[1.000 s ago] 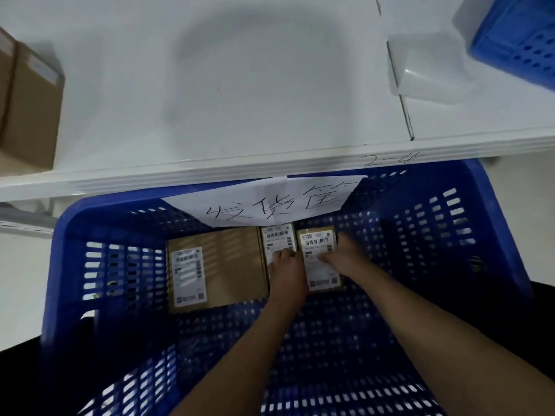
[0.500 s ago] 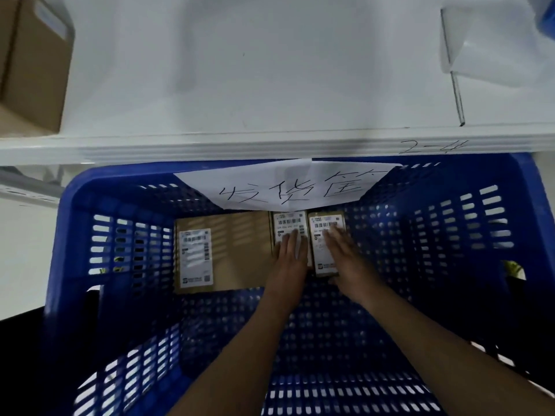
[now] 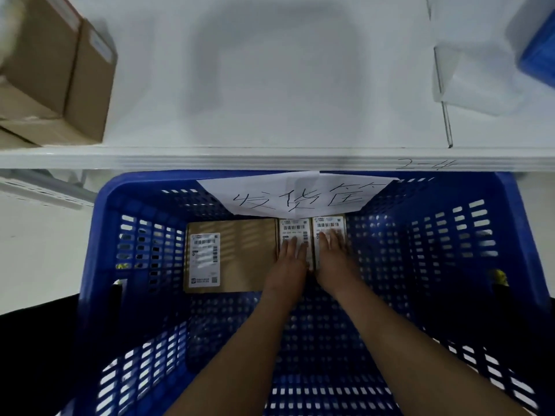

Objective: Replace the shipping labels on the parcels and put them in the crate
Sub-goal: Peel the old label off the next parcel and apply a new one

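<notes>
1. Left hand [image 3: 290,259]: flat, fingers straight, pressing on the middle small parcel [image 3: 295,235] at the bottom of the crate [image 3: 144,205].
2. Right hand [image 3: 332,256]: also flat with fingers spread, lying on the right small parcel [image 3: 329,228]; blurred at the fingertips, nothing gripped.
3. Step in hand, judging by the pose: seating the two small parcels side by side against the far wall of the crate, the putting-away end of the task.
4. Next move probably calls for lifting both hands straight up out of the crate without dragging the parcels, then reaching for another parcel on the table [image 3: 270,85].
5. Look of the small parcels: narrow brown boxes, each nearly covered by a white label with barcodes on top, touching each other.
6. Just to their left: a larger flat brown parcel [image 3: 237,256], touching the middle one, with a white label [image 3: 204,259] on its left part.
7. Above them on the crate rim: a white paper sign [image 3: 300,193] with handwriting.
8. Farther out on the table: brown cardboard boxes [image 3: 60,76] at the left edge, a second blue crate [image 3: 537,49] at the far right corner.
</notes>
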